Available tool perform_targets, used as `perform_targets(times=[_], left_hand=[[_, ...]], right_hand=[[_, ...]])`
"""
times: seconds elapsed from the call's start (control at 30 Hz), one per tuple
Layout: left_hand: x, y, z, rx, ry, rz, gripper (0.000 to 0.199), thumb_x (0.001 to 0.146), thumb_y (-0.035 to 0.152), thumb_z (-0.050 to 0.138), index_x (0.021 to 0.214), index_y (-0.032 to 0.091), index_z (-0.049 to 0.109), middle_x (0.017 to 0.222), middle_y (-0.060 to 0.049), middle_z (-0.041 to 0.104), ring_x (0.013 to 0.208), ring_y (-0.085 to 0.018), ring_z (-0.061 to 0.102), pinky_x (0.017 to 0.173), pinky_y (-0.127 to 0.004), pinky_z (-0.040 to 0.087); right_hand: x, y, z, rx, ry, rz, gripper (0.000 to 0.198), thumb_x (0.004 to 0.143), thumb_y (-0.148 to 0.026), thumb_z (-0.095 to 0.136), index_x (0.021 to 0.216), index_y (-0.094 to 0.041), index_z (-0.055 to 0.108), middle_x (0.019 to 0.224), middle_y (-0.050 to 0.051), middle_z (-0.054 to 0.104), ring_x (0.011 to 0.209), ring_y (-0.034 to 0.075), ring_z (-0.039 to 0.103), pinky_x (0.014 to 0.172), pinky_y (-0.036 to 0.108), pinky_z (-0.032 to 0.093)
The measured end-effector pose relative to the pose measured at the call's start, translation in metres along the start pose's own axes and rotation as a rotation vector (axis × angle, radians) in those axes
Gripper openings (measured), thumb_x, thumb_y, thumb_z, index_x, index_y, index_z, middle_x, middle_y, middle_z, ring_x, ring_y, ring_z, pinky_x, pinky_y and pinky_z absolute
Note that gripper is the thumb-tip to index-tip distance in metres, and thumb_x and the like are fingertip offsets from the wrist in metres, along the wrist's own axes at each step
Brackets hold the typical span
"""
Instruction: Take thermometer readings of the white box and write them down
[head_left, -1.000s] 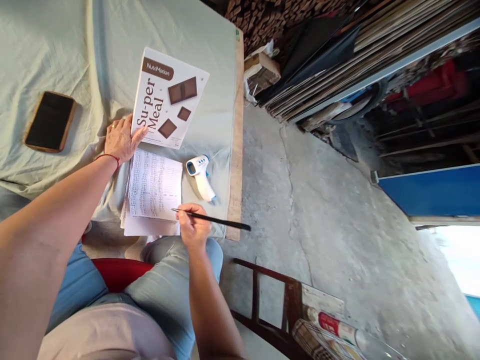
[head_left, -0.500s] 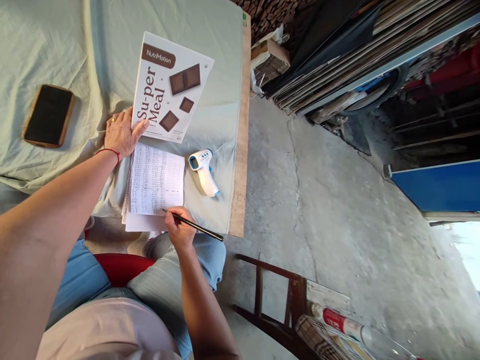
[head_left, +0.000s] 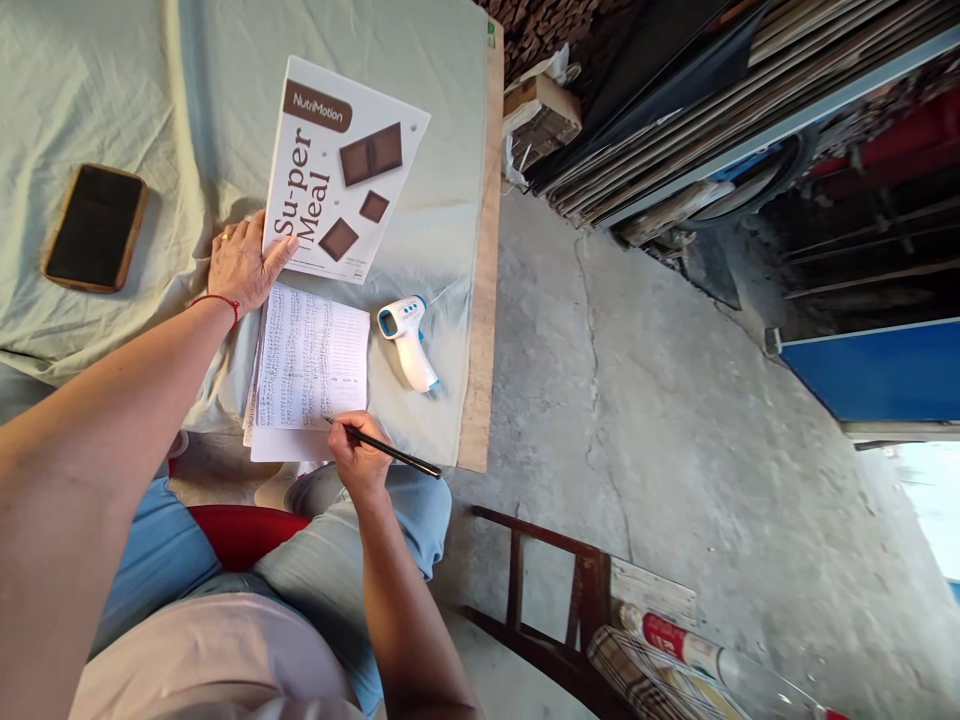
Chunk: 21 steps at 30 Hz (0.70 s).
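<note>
Compared with one second ago, the right hand (head_left: pixel 358 460) has moved a little to the left along the bottom of the sheet of paper (head_left: pixel 311 358), and the pencil (head_left: pixel 382 452) is now tilted more steeply, so less of it reaches out past the table edge. Compared with half a second ago almost nothing has changed; only the view has shifted slightly.

The right hand is closed around the pencil, with the tip touching the lower edge of the written sheet, near its right corner. The sheet lies on a few other papers at the near edge of the table (head_left: pixel 480 300), which is covered with a pale green cloth (head_left: pixel 112 90).

The left hand (head_left: pixel 241 262) lies flat and open on the cloth. Its fingers rest on the lower left corner of the white box (head_left: pixel 345 170) printed with "Su-per Meal", and it holds nothing. The box lies just above the sheet and touches its top edge.

A white and blue thermometer (head_left: pixel 407 338) lies just to the right of the sheet, apart from the pencil. A phone (head_left: pixel 95 228) with a dark screen lies far to the left, well apart from both hands.

Below the table there are the person's knees in light jeans, a red seat (head_left: pixel 240 535), and a dark wooden chair (head_left: pixel 540 600) on the concrete floor. Nothing blocks the view of the pencil tip.
</note>
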<state>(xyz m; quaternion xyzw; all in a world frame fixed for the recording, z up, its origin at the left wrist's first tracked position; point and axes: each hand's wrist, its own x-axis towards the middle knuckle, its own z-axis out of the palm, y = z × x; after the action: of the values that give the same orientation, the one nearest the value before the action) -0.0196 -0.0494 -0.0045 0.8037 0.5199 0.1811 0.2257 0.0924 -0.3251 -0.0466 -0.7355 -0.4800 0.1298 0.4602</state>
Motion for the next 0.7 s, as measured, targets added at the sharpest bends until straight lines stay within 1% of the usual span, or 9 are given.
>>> perform_targets(times=[0.13,0.2,0.3,0.43,0.53,0.7], left_hand=[[-0.0003,-0.0008,0.0003,-0.012,0.015,0.006,0.074,0.105,0.073,0.025,0.155,0.023,0.046,0.149,-0.012,0.058,0.143,-0.032,0.047,0.121,-0.046,0.031],[0.0000,-0.0022,0.0014,-0.016,0.020,0.007,0.074,0.105,0.073,0.025,0.156,0.023,0.046,0.150,-0.012,0.058,0.142,-0.032,0.048,0.121,-0.047,0.032],[0.0009,-0.0048,0.0035,-0.035,0.030,0.025,0.078,0.103,0.079,0.019,0.156,0.027,0.045,0.148,-0.010,0.060,0.143,-0.031,0.046,0.121,-0.047,0.031],[0.0009,-0.0059,0.0044,-0.032,0.017,0.032,0.080,0.103,0.078,0.014,0.156,0.025,0.042,0.147,-0.011,0.060,0.143,-0.031,0.045,0.122,-0.049,0.030],[0.0005,-0.0060,0.0043,-0.024,0.024,0.032,0.079,0.104,0.077,0.015,0.156,0.025,0.043,0.146,-0.011,0.060,0.142,-0.032,0.046,0.121,-0.049,0.031],[0.0012,-0.0074,0.0052,-0.017,0.068,0.041,0.073,0.102,0.078,0.023,0.150,0.029,0.050,0.143,-0.009,0.063,0.140,-0.033,0.050,0.120,-0.048,0.036]], right_hand=[[-0.0013,0.0034,0.0014,0.036,0.027,-0.033,0.018,0.086,-0.032,0.055,0.074,-0.022,0.065,0.064,-0.001,0.065,0.056,0.015,0.058,0.059,0.028,0.051],[-0.0015,0.0049,0.0017,0.041,0.051,-0.039,0.019,0.088,-0.032,0.055,0.074,-0.022,0.064,0.064,-0.001,0.065,0.055,0.014,0.058,0.057,0.027,0.050],[-0.0010,0.0056,0.0017,0.022,0.067,-0.070,0.019,0.089,-0.031,0.055,0.075,-0.022,0.064,0.063,-0.002,0.064,0.053,0.013,0.056,0.057,0.026,0.050],[0.0004,0.0038,0.0005,0.001,0.073,-0.117,0.016,0.088,-0.028,0.056,0.075,-0.022,0.064,0.062,-0.003,0.062,0.052,0.013,0.054,0.056,0.026,0.049],[0.0010,0.0026,-0.0003,-0.006,0.070,-0.128,0.016,0.087,-0.027,0.055,0.074,-0.022,0.063,0.062,-0.003,0.062,0.053,0.013,0.054,0.056,0.026,0.048],[0.0000,0.0037,0.0002,0.013,0.073,-0.111,0.015,0.086,-0.027,0.055,0.074,-0.022,0.062,0.062,-0.003,0.062,0.053,0.013,0.055,0.056,0.026,0.048]])
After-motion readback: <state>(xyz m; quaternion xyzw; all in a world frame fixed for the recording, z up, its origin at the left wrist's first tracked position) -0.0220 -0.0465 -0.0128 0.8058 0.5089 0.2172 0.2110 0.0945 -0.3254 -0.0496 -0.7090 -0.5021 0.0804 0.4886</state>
